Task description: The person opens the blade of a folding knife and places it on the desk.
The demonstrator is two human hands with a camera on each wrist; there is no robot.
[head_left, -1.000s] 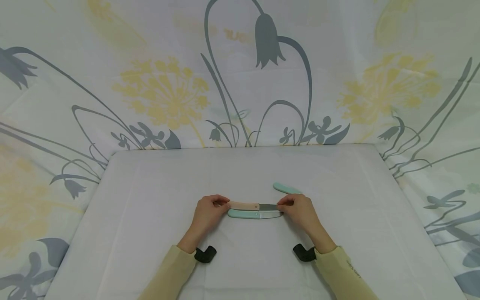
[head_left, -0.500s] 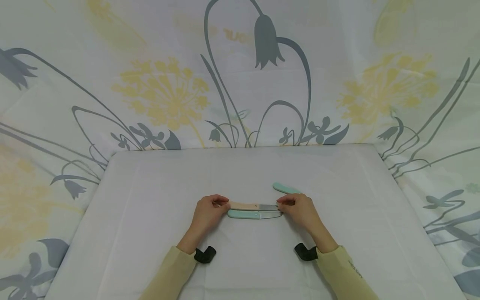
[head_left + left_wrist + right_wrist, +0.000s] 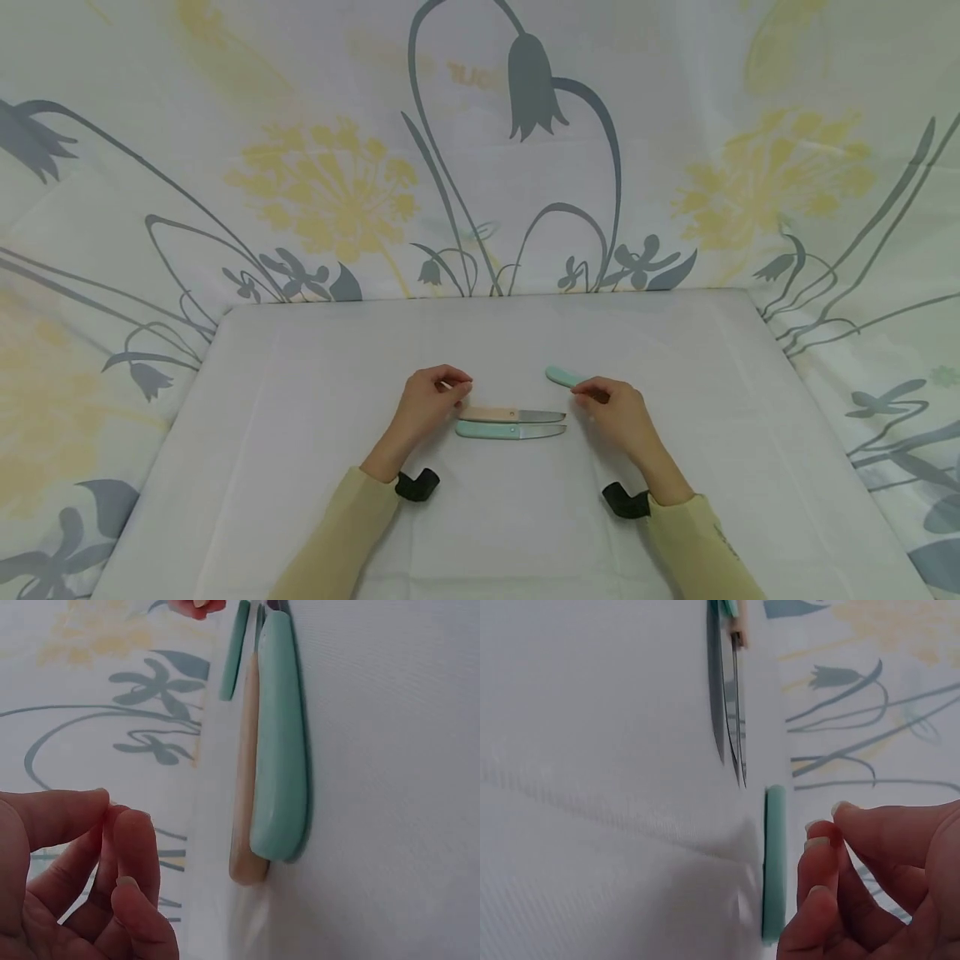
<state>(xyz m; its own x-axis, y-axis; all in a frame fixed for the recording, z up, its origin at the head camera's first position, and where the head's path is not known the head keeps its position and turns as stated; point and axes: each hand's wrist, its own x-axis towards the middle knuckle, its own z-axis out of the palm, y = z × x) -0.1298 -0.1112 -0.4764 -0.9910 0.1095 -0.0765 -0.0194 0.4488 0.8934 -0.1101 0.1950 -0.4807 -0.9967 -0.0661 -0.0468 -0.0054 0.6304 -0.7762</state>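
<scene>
Two knives lie side by side mid-surface (image 3: 300, 400): beige-handled knife (image 3: 510, 414) just behind mint-handled knife (image 3: 508, 431). Left hand (image 3: 429, 402) and right hand (image 3: 615, 410) hover off either end, each grip loosely curled, holding nothing. Likely light, stiff, smooth; take them by the handles, clear of the blades.

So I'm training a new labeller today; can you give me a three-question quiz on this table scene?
1. True or false: the left hand holds the beige-handled knife.
2. How many knives lie side by side between the hands?
3. Which is nearest the right hand: A) the green-handled knife, B) the separate green piece, C) the cloth backdrop?

Key: 1 false, it holds nothing; 2 two; 3 B.
</scene>
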